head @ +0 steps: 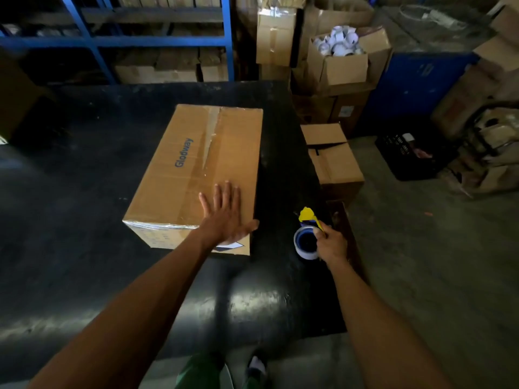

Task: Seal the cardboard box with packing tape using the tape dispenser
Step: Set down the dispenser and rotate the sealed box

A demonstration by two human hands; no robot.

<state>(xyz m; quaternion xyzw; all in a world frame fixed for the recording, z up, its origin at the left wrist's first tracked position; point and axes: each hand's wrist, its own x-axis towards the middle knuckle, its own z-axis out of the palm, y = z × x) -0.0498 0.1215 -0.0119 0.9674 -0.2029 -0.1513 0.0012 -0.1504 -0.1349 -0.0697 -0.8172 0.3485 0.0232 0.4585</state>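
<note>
Head view: left hand (227,217) lies flat, fingers spread, on the cardboard box (196,169) atop the black table (84,178); right hand (332,244) grips the tape dispenser (306,237) just beside the box.

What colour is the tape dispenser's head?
Yellow, on the tape dispenser in the right hand; head view.

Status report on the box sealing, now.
Left hand flat on cardboard box. Right hand gripping tape dispenser, off the box. Seam already taped. Nothing in the way.
</note>
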